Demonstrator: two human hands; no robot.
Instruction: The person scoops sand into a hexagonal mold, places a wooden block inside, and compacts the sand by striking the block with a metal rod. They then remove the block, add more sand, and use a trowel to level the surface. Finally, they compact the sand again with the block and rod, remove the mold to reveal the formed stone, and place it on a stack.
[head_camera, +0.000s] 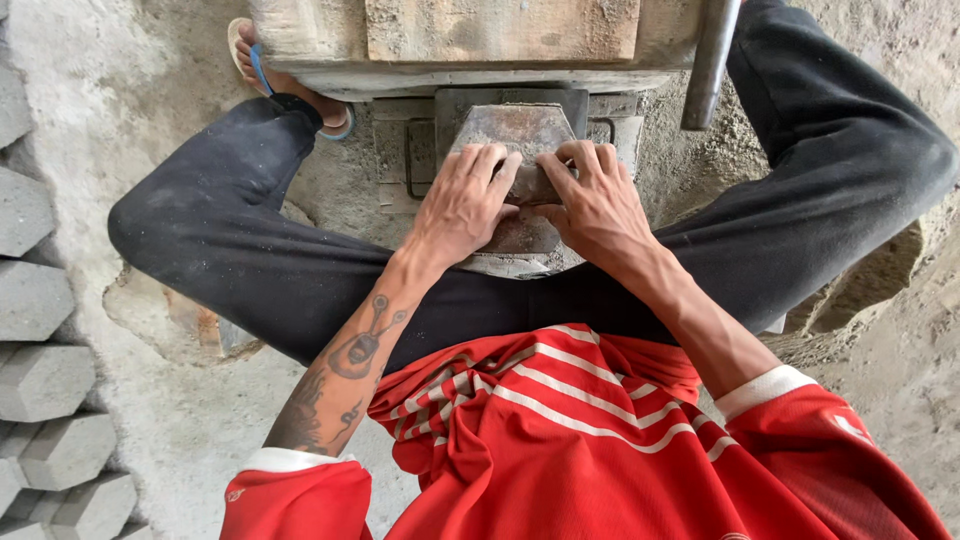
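Observation:
A grey hexagonal metal mould block (518, 135) sits in a metal frame on the ground between my knees. My left hand (465, 205) lies flat on its left side, fingers spread over the top face. My right hand (592, 200) presses on its right side, fingers curled toward the middle. Both hands touch the block and almost meet at the centre. The lower part of the block is hidden under my hands.
A heavy press frame (480, 45) with a wooden board and a metal lever bar (710, 65) stands just beyond the block. Several grey hexagonal paving blocks (45, 380) are stacked along the left edge. Sandy cement ground (150, 70) surrounds me.

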